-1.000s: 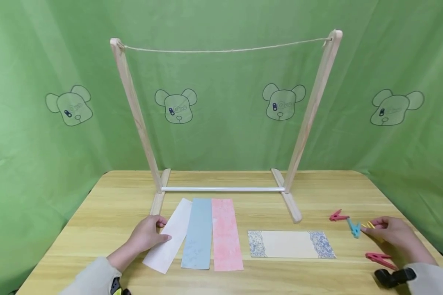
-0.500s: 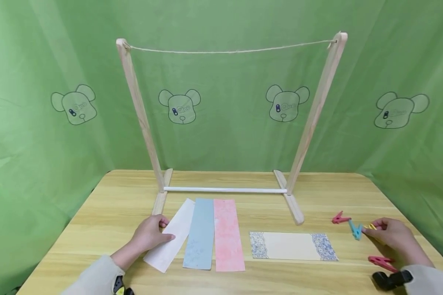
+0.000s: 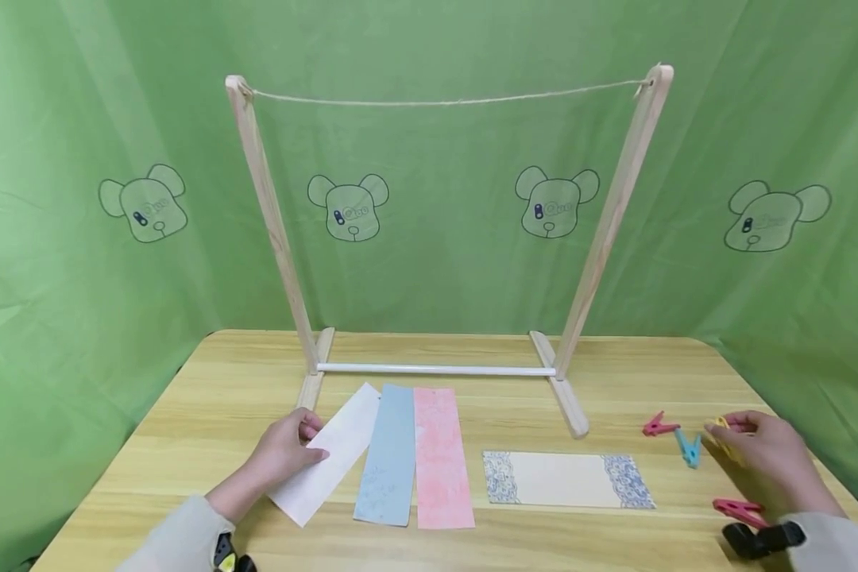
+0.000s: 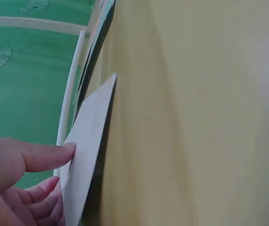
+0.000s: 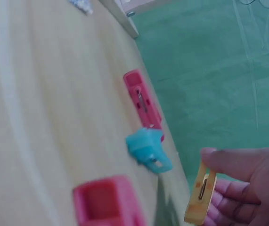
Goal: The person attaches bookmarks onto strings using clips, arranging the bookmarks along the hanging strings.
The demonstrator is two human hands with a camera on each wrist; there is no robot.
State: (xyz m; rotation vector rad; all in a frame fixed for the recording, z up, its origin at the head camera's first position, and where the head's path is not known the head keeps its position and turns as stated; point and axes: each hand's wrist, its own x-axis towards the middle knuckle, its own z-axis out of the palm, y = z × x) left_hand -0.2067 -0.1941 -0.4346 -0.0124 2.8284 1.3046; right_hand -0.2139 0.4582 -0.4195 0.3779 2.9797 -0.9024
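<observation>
My left hand [image 3: 284, 453] pinches the long edge of a white paper strip [image 3: 336, 449], thumb on top and fingers beneath. In the left wrist view that strip [image 4: 89, 141] tilts up off the table. A blue strip [image 3: 386, 461] and a pink strip [image 3: 443, 461] lie beside it. On the right, my right hand [image 3: 768, 453] pinches a yellow clothespin [image 3: 724, 445]. The right wrist view shows this clothespin [image 5: 200, 197] between thumb and fingers. Near it lie a blue clothespin [image 3: 689, 449], a red clothespin [image 3: 659, 425] and another red clothespin [image 3: 740, 510].
Behind the strips stands a wooden frame [image 3: 615, 214] with a string [image 3: 415, 103] between its post tops and a white bar [image 3: 436, 369] low down. A cream card with blue lace-patterned ends [image 3: 565, 480] lies right of centre. Green cloth [image 3: 443, 278] surrounds the table.
My left hand has shifted slightly left with the white strip, turning it away from the blue one. The right hand has raised the yellow clothespin away from the blue clothespin.
</observation>
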